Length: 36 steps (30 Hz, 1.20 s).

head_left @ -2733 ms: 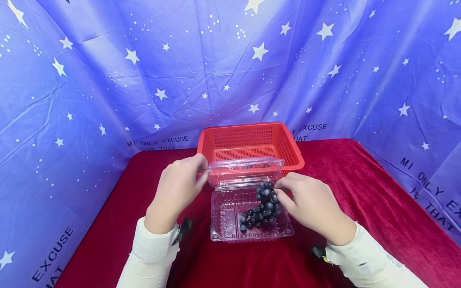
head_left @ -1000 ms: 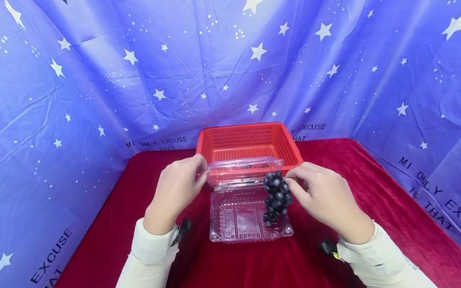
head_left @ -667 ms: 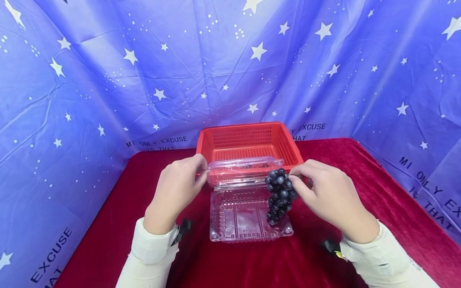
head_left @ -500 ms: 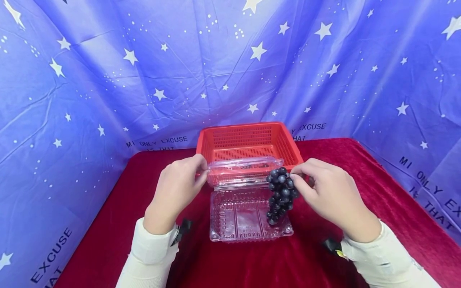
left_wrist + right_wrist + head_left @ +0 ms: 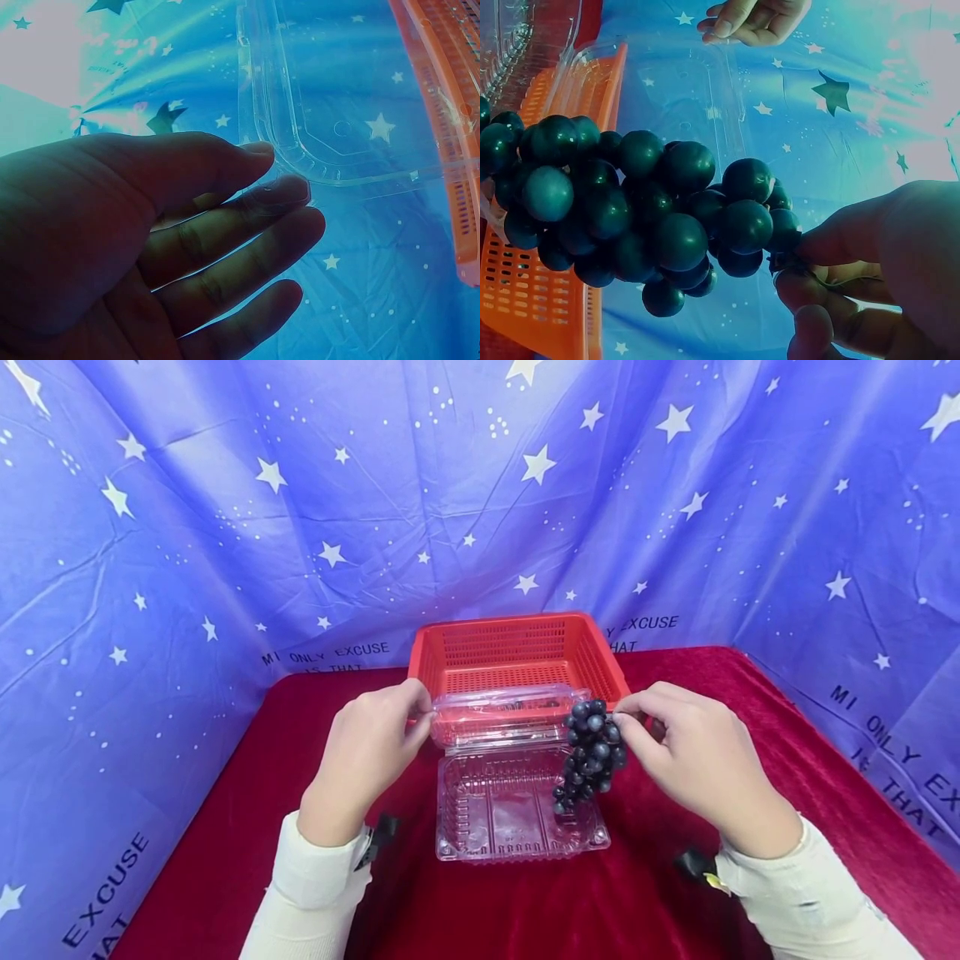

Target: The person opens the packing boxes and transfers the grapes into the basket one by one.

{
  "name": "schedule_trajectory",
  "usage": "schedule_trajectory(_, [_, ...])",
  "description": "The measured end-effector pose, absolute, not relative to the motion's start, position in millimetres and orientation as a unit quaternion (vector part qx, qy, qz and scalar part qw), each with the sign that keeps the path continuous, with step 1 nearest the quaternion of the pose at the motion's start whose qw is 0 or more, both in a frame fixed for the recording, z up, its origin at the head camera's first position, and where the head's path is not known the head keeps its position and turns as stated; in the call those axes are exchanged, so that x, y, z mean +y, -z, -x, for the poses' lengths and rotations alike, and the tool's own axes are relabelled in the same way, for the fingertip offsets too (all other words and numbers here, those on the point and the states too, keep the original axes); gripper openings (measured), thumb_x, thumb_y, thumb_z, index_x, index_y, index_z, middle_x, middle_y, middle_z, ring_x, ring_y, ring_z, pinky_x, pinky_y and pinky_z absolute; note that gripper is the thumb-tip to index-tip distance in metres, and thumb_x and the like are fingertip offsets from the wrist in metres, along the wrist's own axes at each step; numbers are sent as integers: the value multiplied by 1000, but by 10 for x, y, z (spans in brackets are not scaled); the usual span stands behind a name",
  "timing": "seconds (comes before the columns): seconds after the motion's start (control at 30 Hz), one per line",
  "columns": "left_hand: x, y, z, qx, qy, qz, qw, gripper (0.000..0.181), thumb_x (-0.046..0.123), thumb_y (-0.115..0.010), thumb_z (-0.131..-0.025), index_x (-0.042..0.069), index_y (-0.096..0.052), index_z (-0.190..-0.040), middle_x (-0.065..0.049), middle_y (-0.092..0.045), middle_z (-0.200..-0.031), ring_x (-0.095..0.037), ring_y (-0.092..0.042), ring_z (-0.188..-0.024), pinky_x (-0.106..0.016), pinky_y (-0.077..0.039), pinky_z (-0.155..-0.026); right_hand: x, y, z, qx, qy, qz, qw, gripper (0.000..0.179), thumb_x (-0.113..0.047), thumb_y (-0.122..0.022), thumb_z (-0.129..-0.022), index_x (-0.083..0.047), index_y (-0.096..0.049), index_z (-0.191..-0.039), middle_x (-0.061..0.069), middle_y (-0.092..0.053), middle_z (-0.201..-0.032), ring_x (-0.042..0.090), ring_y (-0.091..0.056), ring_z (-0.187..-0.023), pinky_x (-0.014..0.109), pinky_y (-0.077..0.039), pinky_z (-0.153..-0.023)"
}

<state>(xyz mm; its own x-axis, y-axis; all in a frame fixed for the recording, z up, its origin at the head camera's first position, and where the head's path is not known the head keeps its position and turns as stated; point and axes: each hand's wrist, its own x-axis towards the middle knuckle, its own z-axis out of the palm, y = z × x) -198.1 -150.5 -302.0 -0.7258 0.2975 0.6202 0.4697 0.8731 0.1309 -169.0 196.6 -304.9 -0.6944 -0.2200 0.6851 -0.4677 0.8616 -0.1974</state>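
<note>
A bunch of dark grapes (image 5: 592, 747) hangs over the right side of a clear plastic clamshell box (image 5: 495, 827). My right hand (image 5: 693, 756) pinches it by the stem end; the right wrist view shows thumb and forefinger closed on the stem beside the grapes (image 5: 682, 240). The box's hinged lid (image 5: 487, 714) stands raised at the back. My left hand (image 5: 367, 752) pinches the lid's left corner. In the left wrist view the thumb and forefinger of that hand (image 5: 202, 217) meet on a small tab of the lid (image 5: 330, 176), the other fingers extended.
Behind the lid stands a red perforated basket (image 5: 611, 668), partly seen through the clear plastic. Dark red velvet cloth (image 5: 750, 718) covers the table. A blue curtain with white stars (image 5: 480, 493) surrounds the back and sides.
My right hand has lifted the grapes from the box floor and moved them up and to the right, so they now hang down. My left hand keeps its place on the lid.
</note>
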Motion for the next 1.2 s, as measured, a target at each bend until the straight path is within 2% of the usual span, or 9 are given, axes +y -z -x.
schedule_trajectory(0.27, [-1502,3008,1978,-920,141,209,301,12,13,-77,-88,16,-65,-89,-1,-68,-71,-15,-51,-55,-34,-49,-51,2011,3022,1697,-901,-186,-184,347,9,-17,-77,-87,-24,-78,-92,-14,-62,-78,4,-48,-62,27,-40,-53])
schedule_trajectory(0.53, [-1498,3003,1975,-922,142,205,295,12,13,-77,-88,16,-65,-89,-1,-68,-71,-15,-50,-55,-34,-48,-51,2080,2998,1714,-900,-195,-167,352,11,-17,-76,-88,-28,-77,-92,-16,-61,-77,3,-47,-62,25,-36,-52])
schedule_trajectory(0.73, [-1500,3000,1969,-922,142,205,296,12,13,-77,-88,16,-65,-89,1,-66,-70,-15,-50,-55,-34,-47,-50,2114,2984,1722,-896,-195,-167,362,9,-18,-77,-88,-27,-78,-91,-15,-61,-76,4,-47,-60,19,-34,-55])
schedule_trajectory(1.03, [-1504,2999,1970,-922,142,205,297,12,13,-76,-88,17,-65,-89,1,-68,-72,-16,-54,-57,-35,-50,-52,2143,2952,1714,-891,-200,-166,372,9,-17,-75,-88,-24,-78,-92,-12,-67,-81,5,-49,-63,19,-35,-59])
schedule_trajectory(1.2, [-1506,2999,1971,-923,142,204,295,13,13,-76,-88,17,-64,-89,2,-66,-70,-16,-52,-56,-35,-48,-51,2171,2951,1732,-887,-207,-164,379,9,-17,-74,-88,-24,-78,-92,-12,-67,-82,1,-47,-65,20,-35,-61])
